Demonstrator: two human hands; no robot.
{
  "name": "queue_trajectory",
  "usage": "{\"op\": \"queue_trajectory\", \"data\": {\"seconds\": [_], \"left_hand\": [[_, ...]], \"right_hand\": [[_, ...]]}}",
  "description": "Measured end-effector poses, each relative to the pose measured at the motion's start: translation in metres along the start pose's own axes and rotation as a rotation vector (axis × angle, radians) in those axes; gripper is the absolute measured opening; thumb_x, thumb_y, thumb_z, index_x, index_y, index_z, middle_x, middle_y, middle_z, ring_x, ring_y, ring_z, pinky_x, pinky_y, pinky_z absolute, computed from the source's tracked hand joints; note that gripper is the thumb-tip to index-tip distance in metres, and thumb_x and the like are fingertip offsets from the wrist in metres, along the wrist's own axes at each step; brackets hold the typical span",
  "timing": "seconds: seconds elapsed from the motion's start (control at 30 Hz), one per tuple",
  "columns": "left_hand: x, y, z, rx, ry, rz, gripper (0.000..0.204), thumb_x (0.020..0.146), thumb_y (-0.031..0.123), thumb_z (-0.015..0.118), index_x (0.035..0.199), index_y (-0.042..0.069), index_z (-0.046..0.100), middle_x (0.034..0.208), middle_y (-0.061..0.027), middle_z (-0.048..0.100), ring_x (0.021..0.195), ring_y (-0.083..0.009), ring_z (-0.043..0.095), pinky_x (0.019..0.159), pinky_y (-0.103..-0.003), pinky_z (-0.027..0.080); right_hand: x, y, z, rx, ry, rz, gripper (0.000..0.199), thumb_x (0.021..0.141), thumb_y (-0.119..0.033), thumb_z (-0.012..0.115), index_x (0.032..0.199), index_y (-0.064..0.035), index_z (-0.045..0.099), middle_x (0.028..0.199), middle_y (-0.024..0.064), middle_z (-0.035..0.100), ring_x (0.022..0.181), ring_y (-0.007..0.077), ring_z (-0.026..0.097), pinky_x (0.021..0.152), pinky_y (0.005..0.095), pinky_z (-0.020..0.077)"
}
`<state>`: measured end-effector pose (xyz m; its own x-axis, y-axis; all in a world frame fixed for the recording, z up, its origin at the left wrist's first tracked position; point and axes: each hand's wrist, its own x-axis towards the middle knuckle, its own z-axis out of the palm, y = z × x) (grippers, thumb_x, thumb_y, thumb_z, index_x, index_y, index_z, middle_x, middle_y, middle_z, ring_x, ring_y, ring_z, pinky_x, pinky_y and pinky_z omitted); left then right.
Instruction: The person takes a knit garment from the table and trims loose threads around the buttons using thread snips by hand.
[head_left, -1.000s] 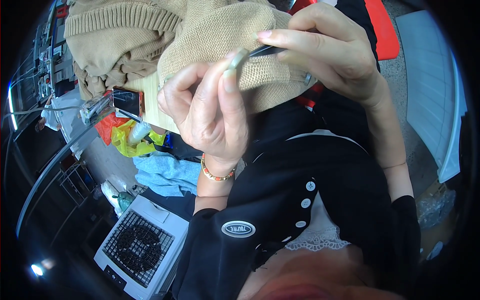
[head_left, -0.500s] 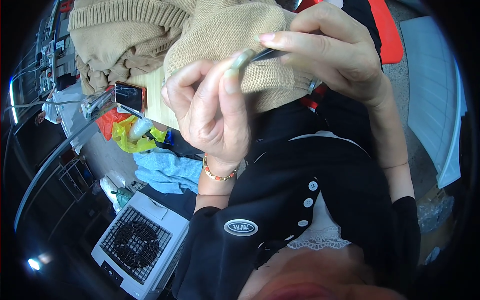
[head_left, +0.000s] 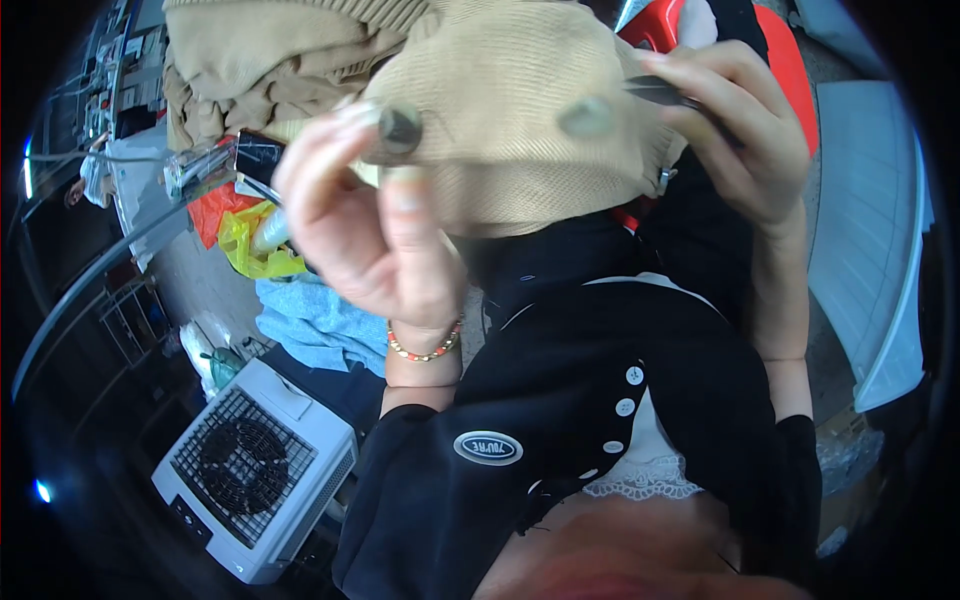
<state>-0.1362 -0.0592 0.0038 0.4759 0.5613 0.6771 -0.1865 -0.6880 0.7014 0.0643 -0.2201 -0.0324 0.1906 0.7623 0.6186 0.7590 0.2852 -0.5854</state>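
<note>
Beige knitted fabric [head_left: 500,90] spreads out in front of me, with a round dark button [head_left: 400,130] at its left side. My left hand [head_left: 375,225], blurred by motion, pinches the knit's edge at this button between thumb and fingers. A fine dark thread seems to stick out beside it. Farther right along the same knit sits a second, greyish-green button [head_left: 590,118], also blurred. In my right hand [head_left: 745,125] is a dark pointed tool [head_left: 660,92], gripped between thumb and fingers, its tip toward the second button. The palm hides its rear end.
More beige knitwear [head_left: 270,60] is heaped at the far left, near a dark phone [head_left: 258,155]. Below lie a yellow bag [head_left: 250,245] and light-blue fabric [head_left: 325,320]. A white fan unit [head_left: 260,465] stands lower left; a pale panel [head_left: 868,240] is at right.
My hands have moved apart, the left to the left, the right slightly right and down with the tool. The knit is now spread between them, and two buttons show on it.
</note>
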Motion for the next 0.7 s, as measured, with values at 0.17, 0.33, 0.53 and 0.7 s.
{"op": "queue_trajectory", "data": {"seconds": [0.17, 0.33, 0.53, 0.7], "left_hand": [[0.006, -0.009, -0.025, 0.257, -0.09, -0.044, 0.022, 0.093, 0.004, 0.055, 0.111, -0.007, 0.061, 0.109, -0.013, 0.06, 0.1, -0.0178, 0.057, 0.092, -0.03, 0.044], [0.014, -0.006, -0.032, 0.376, -0.335, -0.02, 0.032, 0.08, 0.008, 0.071, 0.112, 0.002, 0.067, 0.104, -0.0121, 0.061, 0.087, -0.0187, 0.058, 0.078, -0.028, 0.046], [0.036, -0.001, -0.033, 0.492, -0.49, 0.068, 0.026, 0.075, 0.012, 0.074, 0.102, 0.012, 0.071, 0.093, -0.0053, 0.06, 0.073, -0.018, 0.059, 0.063, -0.028, 0.048], [0.038, -0.004, -0.031, 0.552, -0.524, 0.19, 0.021, 0.077, 0.0, 0.071, 0.098, 0.004, 0.069, 0.094, -0.0085, 0.061, 0.078, -0.0177, 0.061, 0.068, -0.026, 0.05]], "right_hand": [[0.001, -0.013, -0.006, -0.02, 0.095, 0.06, 0.037, 0.078, -0.005, 0.073, 0.114, 0.0012, 0.065, 0.082, 0.0042, 0.056, 0.069, 0.0113, 0.051, 0.058, 0.0233, 0.0417], [0.015, -0.018, 0.003, 0.063, 0.005, 0.008, 0.045, 0.078, -0.003, 0.071, 0.122, 0.0024, 0.061, 0.091, 0.0081, 0.058, 0.073, 0.0125, 0.053, 0.06, 0.0242, 0.0441], [0.029, -0.024, 0.008, 0.057, -0.107, 0.065, 0.044, 0.08, -0.003, 0.069, 0.123, 0.0035, 0.06, 0.097, 0.0087, 0.057, 0.081, 0.0139, 0.052, 0.068, 0.0239, 0.0429], [0.042, -0.028, 0.019, 0.085, -0.13, 0.08, 0.045, 0.081, -0.007, 0.069, 0.123, 0.0021, 0.061, 0.095, 0.0076, 0.057, 0.079, 0.0125, 0.052, 0.067, 0.0233, 0.0424]]}}
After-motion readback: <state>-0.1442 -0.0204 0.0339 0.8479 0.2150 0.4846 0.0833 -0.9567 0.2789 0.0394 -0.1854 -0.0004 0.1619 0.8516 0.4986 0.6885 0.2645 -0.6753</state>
